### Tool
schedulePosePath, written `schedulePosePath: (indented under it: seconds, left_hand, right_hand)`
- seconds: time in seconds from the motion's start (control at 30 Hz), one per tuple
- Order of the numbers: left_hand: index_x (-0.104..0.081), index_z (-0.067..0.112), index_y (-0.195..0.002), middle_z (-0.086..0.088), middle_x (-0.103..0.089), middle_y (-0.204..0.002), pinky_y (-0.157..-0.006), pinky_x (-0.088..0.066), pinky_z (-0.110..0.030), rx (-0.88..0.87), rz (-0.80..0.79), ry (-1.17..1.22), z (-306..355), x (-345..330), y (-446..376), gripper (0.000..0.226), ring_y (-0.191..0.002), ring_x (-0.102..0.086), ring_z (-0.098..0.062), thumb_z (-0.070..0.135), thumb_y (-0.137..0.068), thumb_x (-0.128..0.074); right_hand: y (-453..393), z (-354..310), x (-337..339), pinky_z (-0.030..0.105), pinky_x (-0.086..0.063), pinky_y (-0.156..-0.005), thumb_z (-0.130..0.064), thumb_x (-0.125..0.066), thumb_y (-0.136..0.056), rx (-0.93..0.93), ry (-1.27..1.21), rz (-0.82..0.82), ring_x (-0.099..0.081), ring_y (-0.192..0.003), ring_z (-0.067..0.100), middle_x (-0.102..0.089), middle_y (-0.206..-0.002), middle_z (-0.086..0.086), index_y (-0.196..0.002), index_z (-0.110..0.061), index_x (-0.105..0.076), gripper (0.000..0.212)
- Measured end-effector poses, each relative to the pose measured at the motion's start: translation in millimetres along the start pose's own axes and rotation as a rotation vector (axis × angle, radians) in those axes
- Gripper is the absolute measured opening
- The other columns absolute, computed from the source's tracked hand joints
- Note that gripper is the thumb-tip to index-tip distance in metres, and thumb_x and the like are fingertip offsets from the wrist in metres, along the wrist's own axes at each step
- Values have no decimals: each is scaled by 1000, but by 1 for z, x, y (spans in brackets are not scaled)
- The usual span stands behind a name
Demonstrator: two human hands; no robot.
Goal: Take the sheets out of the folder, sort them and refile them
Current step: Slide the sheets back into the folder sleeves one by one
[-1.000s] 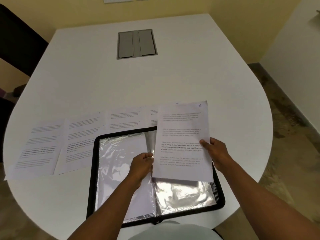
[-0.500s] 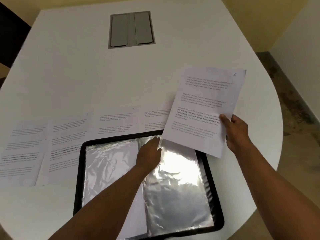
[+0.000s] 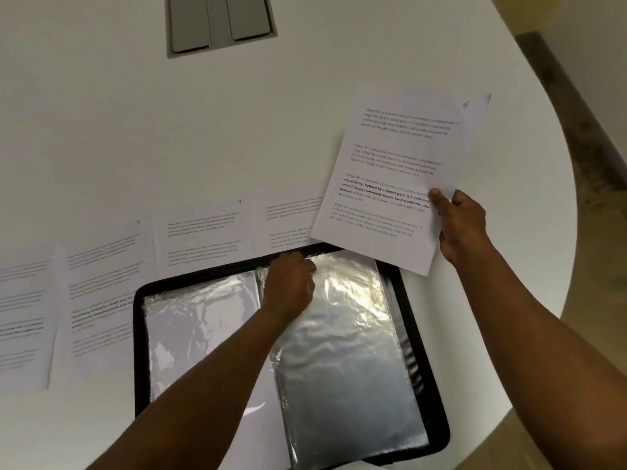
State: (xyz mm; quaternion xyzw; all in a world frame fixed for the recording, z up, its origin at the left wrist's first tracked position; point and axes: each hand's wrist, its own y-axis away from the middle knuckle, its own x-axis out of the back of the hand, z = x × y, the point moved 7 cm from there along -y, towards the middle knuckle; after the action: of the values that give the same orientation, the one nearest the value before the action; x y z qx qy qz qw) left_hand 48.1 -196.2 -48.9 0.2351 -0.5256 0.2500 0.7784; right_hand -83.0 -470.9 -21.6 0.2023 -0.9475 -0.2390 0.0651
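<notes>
A black-edged folder [image 3: 420, 337] lies open on the white table, showing shiny clear plastic sleeves [image 3: 346, 351]. My left hand [image 3: 288, 283] rests at the top of the spine and pinches the upper edge of the right-hand sleeve. My right hand [image 3: 461, 225] holds a printed sheet [image 3: 400, 171] marked 6 by its right edge, lifted and tilted above the folder's far right corner. Several more printed sheets [image 3: 203, 232] lie in a row on the table behind and left of the folder.
A grey hatch panel [image 3: 220, 25] is set into the table [image 3: 305, 96] at the far middle. The table's curved edge runs down the right side, with floor [image 3: 597, 157] beyond it.
My right hand has carried the sheet up and to the right, off the folder. My left hand stayed at the sleeve's top near the spine. The view has tilted down.
</notes>
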Motion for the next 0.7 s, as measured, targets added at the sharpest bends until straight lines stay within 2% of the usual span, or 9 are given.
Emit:
schedulePosePath:
  seconds: [0.1,0.17,0.27,0.3,0.43,0.53,0.6,0.7]
  left_hand:
    - [-56,22,-72,4,-57,-77,-68,-44,-34,83,-122,90,-3,2,-6,10,-76,-53,-19,15,-71,-64]
    - [-50,23,-78,10,-53,-73,-68,-41,-31,108,-195,107,-4,3,-7,14,-72,-52,-15,19,-74,-62]
    - [-53,24,-102,12,-59,-80,-78,-44,-31,92,-299,140,-3,4,-7,29,-78,-57,-12,28,-78,-68]
    - [-54,24,-103,12,-61,-83,-79,-44,-30,93,-311,144,-5,6,-8,31,-81,-58,-12,31,-78,-71]
    - [-59,29,-91,12,-62,-89,-72,-38,-25,129,-340,147,-20,13,-11,28,-85,-58,-10,41,-74,-78]
    - [-64,29,-97,14,-58,-86,-74,-41,-26,127,-435,168,-26,14,-12,40,-82,-54,-8,51,-68,-80]
    - [-66,28,-99,17,-54,-83,-71,-40,-24,137,-496,183,-30,16,-13,41,-81,-51,-5,52,-68,-80]
    - [-67,24,-96,16,-54,-81,-67,-38,-22,116,-557,190,-33,19,-16,32,-78,-50,-4,45,-74,-78]
  right_hand:
    - [-5,-3,-5,38,-55,-90,-20,-69,-90,9,-19,-4,-68,-92,17,-72,-101,-2,-92,-23,-68,3]
    - [-7,-5,-10,38,-54,-90,-19,-68,-90,15,-30,-6,-67,-91,16,-71,-101,-1,-91,-22,-68,3]
    - [-10,-5,-17,37,-55,-89,-18,-69,-90,16,-54,-17,-67,-90,16,-72,-101,-2,-92,-23,-68,5]
    - [-10,-4,-21,36,-56,-88,-18,-69,-90,16,-55,-24,-67,-90,15,-72,-100,-2,-92,-23,-68,5]
    - [-9,-2,-33,35,-56,-88,-17,-69,-90,22,-47,-45,-68,-88,15,-72,-99,-1,-92,-21,-69,5]
    - [-7,0,-40,36,-56,-87,-17,-69,-90,16,-41,-63,-69,-93,19,-72,-103,2,-94,-20,-69,5]
    - [-5,-1,-43,32,-57,-82,-17,-69,-90,14,-36,-66,-69,-89,16,-72,-103,1,-96,-20,-69,7]
    - [-4,-4,-46,23,-55,-70,-17,-67,-91,23,-27,-68,-68,-81,9,-71,-98,-3,-100,-19,-68,9]
